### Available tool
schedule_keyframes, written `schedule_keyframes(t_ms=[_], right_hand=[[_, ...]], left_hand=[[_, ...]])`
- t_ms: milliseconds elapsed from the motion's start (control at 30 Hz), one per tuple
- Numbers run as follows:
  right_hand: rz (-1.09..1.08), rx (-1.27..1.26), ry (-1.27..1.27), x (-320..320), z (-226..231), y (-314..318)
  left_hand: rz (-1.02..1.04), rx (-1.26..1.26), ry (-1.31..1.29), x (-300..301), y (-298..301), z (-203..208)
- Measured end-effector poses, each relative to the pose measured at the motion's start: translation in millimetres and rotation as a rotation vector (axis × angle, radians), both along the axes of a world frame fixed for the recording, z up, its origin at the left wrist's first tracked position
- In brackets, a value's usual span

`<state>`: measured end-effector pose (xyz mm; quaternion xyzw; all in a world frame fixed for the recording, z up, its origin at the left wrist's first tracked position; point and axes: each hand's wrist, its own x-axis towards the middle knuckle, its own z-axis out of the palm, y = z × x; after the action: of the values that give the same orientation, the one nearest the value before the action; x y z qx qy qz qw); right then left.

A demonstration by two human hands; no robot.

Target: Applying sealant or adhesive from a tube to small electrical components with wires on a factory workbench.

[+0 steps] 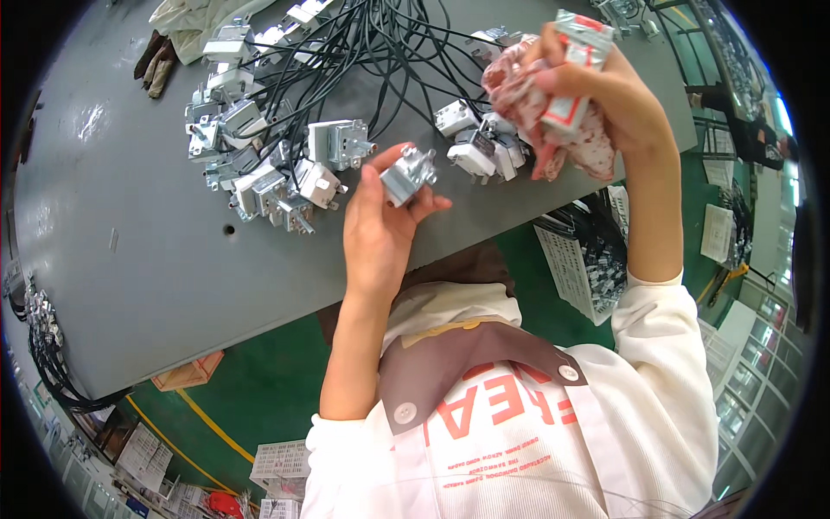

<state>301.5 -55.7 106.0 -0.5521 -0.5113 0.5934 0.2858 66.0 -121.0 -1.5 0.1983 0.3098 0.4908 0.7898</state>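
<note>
My left hand (378, 227) is closed around a small silver metal connector block (408, 176) with short posts on its end, held above the table's near edge. Up at the right, my right hand (618, 91) grips a crumpled pink-and-white cloth (596, 154) together with a flat white, red and silver tube-like pack (572, 76). Whether a cable runs from the held block cannot be seen. Beside my left hand lies a similar white-and-metal connector (337, 143). Below the cloth sits a small cluster of white connectors (484, 154).
A heap of white-and-metal connectors (246, 121) on black cables (363, 43) covers the grey table's (147, 251) far middle. Gloves (158, 65) lie far left. On the green floor stand a white crate of cabled parts (571, 268) and a wooden box (188, 372).
</note>
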Motion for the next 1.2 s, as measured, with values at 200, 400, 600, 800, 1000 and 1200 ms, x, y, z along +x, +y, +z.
schedule_keyframes(t_ms=[200, 400, 600, 800, 1000, 1200], right_hand=[[-0.411, 0.114, 0.246, 65, -5, -12], [-0.699, 0.260, -0.023, 121, -11, -30], [-0.840, 0.392, -0.903, 170, -40, -64], [-0.874, 0.659, -0.998, 127, -69, -75], [-1.023, 0.941, -0.647, 112, -71, -80], [-0.911, 0.791, -0.867, 113, -67, -94]], left_hand=[[0.024, -0.012, -0.006, -5, -9, 19], [0.119, -0.097, 0.439, -5, -9, 19], [0.001, -0.138, 0.771, -3, -8, 27], [-0.067, -0.221, 0.662, -5, -8, 30], [-0.138, 0.073, 0.714, 31, -39, 44], [0.020, 0.106, 0.982, 21, -30, 26]])
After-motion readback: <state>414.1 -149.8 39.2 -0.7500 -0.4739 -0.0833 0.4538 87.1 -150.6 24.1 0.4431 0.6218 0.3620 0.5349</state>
